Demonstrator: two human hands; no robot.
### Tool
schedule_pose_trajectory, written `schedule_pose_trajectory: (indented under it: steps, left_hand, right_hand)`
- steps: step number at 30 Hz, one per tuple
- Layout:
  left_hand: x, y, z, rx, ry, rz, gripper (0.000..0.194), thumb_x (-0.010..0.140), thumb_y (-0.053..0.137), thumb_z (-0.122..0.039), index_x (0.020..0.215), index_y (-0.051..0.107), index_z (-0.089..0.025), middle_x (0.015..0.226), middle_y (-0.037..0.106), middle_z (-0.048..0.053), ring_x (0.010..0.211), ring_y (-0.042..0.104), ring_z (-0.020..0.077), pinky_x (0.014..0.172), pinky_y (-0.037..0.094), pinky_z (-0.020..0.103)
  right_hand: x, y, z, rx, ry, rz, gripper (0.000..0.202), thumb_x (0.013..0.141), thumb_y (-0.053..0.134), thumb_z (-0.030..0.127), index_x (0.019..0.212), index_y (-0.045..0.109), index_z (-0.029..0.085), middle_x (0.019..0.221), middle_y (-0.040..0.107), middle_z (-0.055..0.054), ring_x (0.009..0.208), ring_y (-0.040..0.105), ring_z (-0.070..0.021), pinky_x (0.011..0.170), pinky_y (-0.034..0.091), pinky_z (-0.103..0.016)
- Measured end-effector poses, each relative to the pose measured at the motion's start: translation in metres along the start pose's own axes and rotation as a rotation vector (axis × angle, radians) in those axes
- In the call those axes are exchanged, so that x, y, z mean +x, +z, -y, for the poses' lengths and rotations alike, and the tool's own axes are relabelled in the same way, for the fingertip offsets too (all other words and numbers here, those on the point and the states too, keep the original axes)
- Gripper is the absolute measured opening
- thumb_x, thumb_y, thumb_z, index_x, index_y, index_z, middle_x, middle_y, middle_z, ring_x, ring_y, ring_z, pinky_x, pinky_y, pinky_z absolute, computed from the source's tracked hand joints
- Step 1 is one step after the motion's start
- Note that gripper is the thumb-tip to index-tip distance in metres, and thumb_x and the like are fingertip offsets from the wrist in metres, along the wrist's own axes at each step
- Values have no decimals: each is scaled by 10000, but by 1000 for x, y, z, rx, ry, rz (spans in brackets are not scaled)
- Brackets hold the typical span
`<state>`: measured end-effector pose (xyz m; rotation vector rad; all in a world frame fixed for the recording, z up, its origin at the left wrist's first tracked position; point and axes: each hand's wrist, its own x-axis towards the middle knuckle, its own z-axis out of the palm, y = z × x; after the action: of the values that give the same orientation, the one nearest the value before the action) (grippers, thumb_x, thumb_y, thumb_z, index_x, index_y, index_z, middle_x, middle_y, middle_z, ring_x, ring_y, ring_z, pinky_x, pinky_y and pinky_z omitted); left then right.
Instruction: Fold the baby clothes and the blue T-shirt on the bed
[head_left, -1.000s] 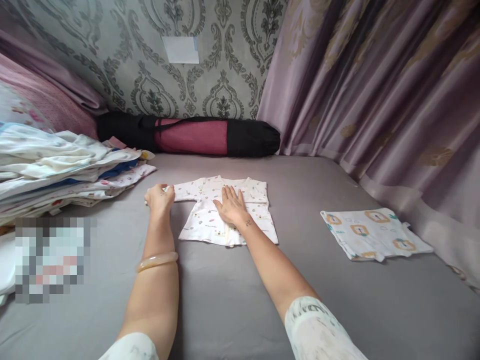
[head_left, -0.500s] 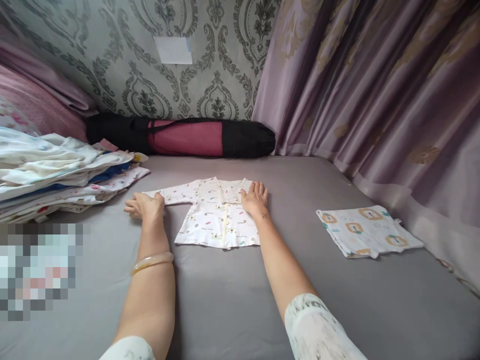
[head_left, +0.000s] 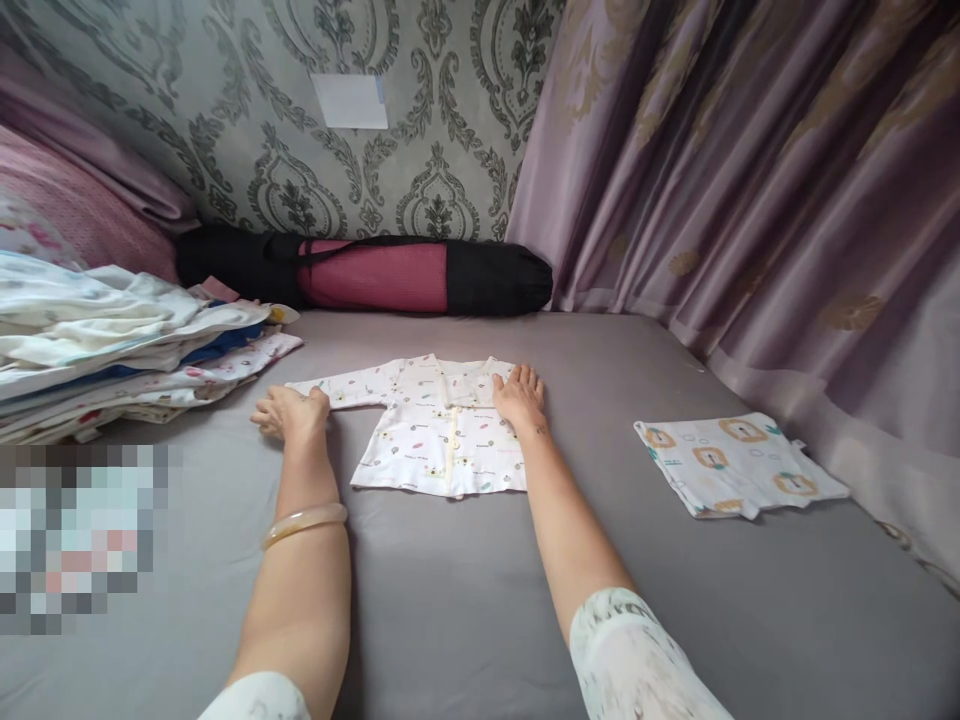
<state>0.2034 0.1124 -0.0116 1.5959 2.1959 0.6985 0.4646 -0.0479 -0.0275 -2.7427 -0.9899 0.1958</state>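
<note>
A small white printed baby shirt [head_left: 420,430] lies flat on the grey bed sheet [head_left: 442,600], its left sleeve stretched out sideways. My left hand [head_left: 291,412] rests at the end of that sleeve, with its thumb on the cuff and fingers curled beneath or beside it. On the shirt's right shoulder lies my right hand [head_left: 520,395], palm down with its fingers spread. The right sleeve is hidden or folded out of sight. Off to the right is a folded white cloth [head_left: 739,465] with orange and green prints.
A pile of folded clothes [head_left: 127,345] stands at the left. Behind the shirt, a long black and dark pink bag [head_left: 375,275] lies against the patterned wall. Purple curtains [head_left: 720,180] hang at the right. The lower left corner is pixelated.
My right hand has slid slightly to the right across the shirt's shoulder, uncovering a little more of its front. My left hand has stayed at the cuff.
</note>
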Motion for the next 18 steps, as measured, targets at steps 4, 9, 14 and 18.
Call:
schedule_pose_trajectory:
  steps: [4, 9, 14, 18]
  left_hand:
    - [1, -1, -2, 12, -13, -1, 503, 822, 584, -302, 1251, 510, -50, 1389, 462, 283, 1340, 381, 413, 1057, 369, 537]
    - [5, 1, 0, -6, -22, -21, 455, 828, 585, -261, 1238, 523, -75, 1381, 471, 278, 1323, 402, 419, 1017, 400, 579]
    - [11, 5, 3, -50, -39, -40, 412, 797, 595, -199, 1189, 555, -81, 1360, 494, 269, 1312, 412, 424, 1020, 400, 574]
    - [13, 5, 4, -34, -58, -12, 409, 795, 582, -180, 1191, 553, -84, 1366, 493, 247, 1323, 406, 396, 1055, 382, 534]
  right_hand:
    - [0, 0, -3, -18, 18, 39, 684, 1015, 243, 431, 1536, 218, -11, 1620, 178, -182, 1491, 153, -285, 1202, 97, -437]
    - [-7, -4, 13, 1, -110, 22, 646, 1021, 237, 424, 1550, 223, 53, 1636, 123, -162, 1509, 59, -278, 1201, 12, -487]
    - [-18, 1, 34, 77, -237, 178, 646, 1019, 197, 474, 1573, 179, 142, 1651, 59, -116, 1515, 1, -250, 1201, 11, -491]
    - [-22, 4, 37, 59, -245, 196, 641, 1022, 201, 459, 1570, 187, 127, 1648, 69, -131, 1514, 9, -261, 1197, -4, -506]
